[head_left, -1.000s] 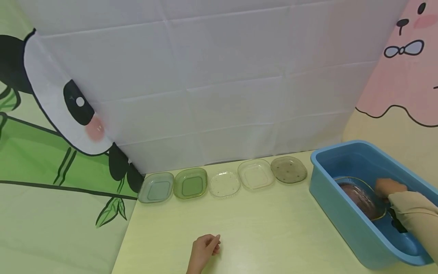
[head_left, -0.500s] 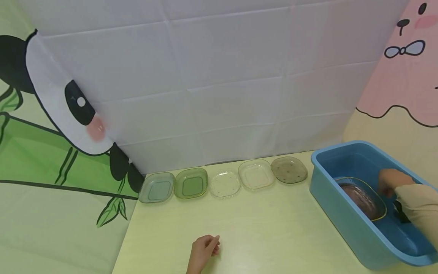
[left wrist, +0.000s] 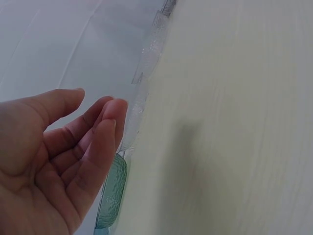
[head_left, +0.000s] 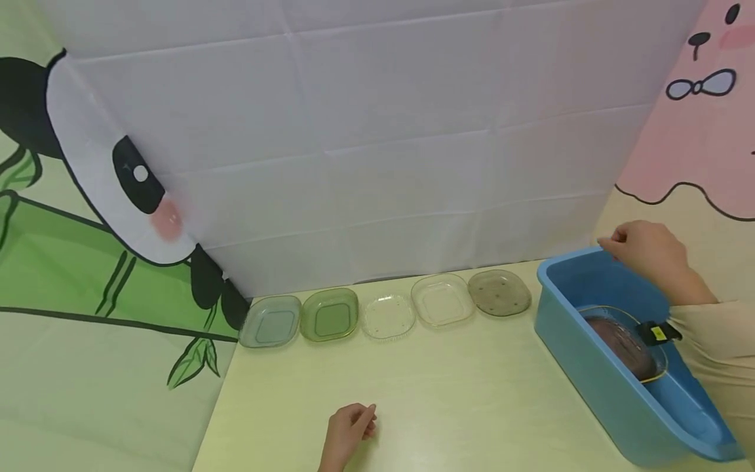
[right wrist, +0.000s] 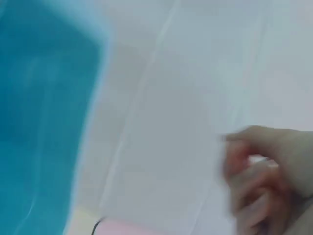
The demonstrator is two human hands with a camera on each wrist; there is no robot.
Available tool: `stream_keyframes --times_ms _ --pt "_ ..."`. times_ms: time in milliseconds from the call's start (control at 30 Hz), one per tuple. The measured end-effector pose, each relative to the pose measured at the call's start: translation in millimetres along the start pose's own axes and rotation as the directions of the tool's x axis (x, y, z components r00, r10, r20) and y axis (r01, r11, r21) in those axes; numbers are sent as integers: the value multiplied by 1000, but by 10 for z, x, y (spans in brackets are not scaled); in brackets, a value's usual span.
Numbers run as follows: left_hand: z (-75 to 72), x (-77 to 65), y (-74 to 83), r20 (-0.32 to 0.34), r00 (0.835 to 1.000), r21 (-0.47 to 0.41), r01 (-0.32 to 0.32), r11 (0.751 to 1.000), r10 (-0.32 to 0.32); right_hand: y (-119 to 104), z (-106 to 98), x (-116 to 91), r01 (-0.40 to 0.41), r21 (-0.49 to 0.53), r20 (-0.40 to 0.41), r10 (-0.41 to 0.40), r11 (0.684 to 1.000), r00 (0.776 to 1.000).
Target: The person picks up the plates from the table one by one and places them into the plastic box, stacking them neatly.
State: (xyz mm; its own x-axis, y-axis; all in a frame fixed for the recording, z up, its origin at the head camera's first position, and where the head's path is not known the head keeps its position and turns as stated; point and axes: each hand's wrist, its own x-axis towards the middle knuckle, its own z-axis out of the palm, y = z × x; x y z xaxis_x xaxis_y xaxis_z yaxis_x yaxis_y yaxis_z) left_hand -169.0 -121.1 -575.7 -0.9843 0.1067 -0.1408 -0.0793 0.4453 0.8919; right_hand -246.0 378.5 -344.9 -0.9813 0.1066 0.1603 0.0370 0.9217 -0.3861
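My right hand (head_left: 645, 255) is raised above the back of the blue tub (head_left: 590, 373), fingers curled in and thumb against them; no object shows in it. In the right wrist view that hand (right wrist: 264, 176) is blurred beside the tub's blue wall (right wrist: 44, 112). Inside the tub lies a dark brownish glass dish (head_left: 619, 344) with a yellow-edged clear rim around it. My left hand (head_left: 348, 429) hovers low over the front of the table, fingers loosely bent and holding nothing. The left wrist view shows its palm (left wrist: 49, 161) and a gap between thumb and fingers.
Along the table's back edge stand a bluish glass dish (head_left: 271, 321), a green one (head_left: 329, 314), two clear ones, the left (head_left: 388, 316) and the right (head_left: 442, 299), and a grey-brown dish (head_left: 499, 292). A white cloth (head_left: 383, 151) hangs behind them.
My right hand has come up and back out of the tub, away from the dark dish, with nothing visible in it. The left hand and the row of dishes have stayed in place.
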Motion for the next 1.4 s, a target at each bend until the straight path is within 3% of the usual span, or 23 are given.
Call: stream_keyframes --times_ms 33,100,233,400,533,600,700,900,1000,1267,1400 --pt "-1 1 -1 -1 1000 0 2 1000 -2 -108 12 -3 23 42 -108 -18 999 994" --pt "4 5 0 0 1000 -2 4 1000 -4 -319 44 8 85 118 -305 -45 989 951" --pt "35 22 -11 4 1000 -6 9 1000 -9 -718 168 45 241 223 -578 -71 945 813" --pt "77 21 -13 3 1000 -7 24 1000 -24 -1081 442 26 400 280 -711 -91 873 697" --pt "69 -1 -22 5 1000 -3 27 1000 -27 -1263 745 -41 478 313 -744 -101 821 661" --pt "58 -13 -37 7 1000 2 27 1000 -27 -1310 927 -95 492 338 -734 -103 802 672" --pt "53 -18 -58 14 1000 3 26 1000 -26 -1344 1212 -184 479 376 -700 -95 793 707" --pt "90 7 -42 41 999 -18 8 1000 -7 -1267 1727 -353 338 410 -620 -13 847 785" --pt "97 1 -31 37 999 -20 15 1000 -14 -1190 1943 -437 273 434 -571 28 858 821" --pt "58 0 -69 15 1000 17 17 1000 -17 -961 2352 -722 61 488 -397 159 871 904" --pt "7 2 -93 -3 1000 26 25 999 -25 -838 2473 -869 -39 472 -304 204 881 931"
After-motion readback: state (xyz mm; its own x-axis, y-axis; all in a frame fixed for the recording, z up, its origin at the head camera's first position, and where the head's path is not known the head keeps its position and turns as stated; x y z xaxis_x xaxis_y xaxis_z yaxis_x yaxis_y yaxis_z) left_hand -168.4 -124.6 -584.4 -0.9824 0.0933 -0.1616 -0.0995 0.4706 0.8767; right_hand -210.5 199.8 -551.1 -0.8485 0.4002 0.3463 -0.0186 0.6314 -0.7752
